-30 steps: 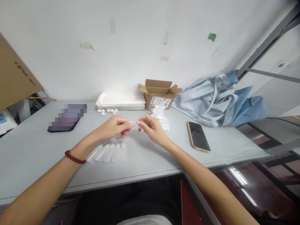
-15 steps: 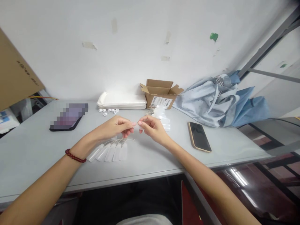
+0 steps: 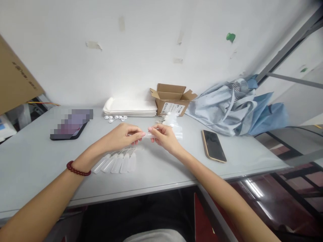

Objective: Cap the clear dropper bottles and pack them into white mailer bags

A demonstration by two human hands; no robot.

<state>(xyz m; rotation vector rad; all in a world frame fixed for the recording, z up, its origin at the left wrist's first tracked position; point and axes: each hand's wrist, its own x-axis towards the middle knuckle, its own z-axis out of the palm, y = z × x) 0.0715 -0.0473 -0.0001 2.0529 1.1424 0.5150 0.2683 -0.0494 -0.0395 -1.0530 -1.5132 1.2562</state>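
Note:
Above the middle of the table my left hand (image 3: 128, 135) and my right hand (image 3: 163, 137) face each other, fingertips a little apart. A small clear plastic tube (image 3: 148, 135) spans the gap, pinched at both ends; my fingers cover much of it. Just below my left hand, several translucent flat tubes (image 3: 117, 164) with thin white strings lie fanned out side by side. More clear tubes with strings (image 3: 178, 131) are piled behind my right hand. Several small white caps (image 3: 116, 117) lie beyond my left hand.
A stack of white paper sheets or bags (image 3: 131, 107) and an open cardboard box (image 3: 171, 99) stand against the wall. A phone (image 3: 214, 146) lies at right, a dark device (image 3: 73, 126) at left. Blue-grey cloth (image 3: 222, 111) is heaped at the back right.
The clear tube now shows between my hands, where only fingertips nearly met before. My left hand has shifted slightly left. The fanned tubes lie as before.

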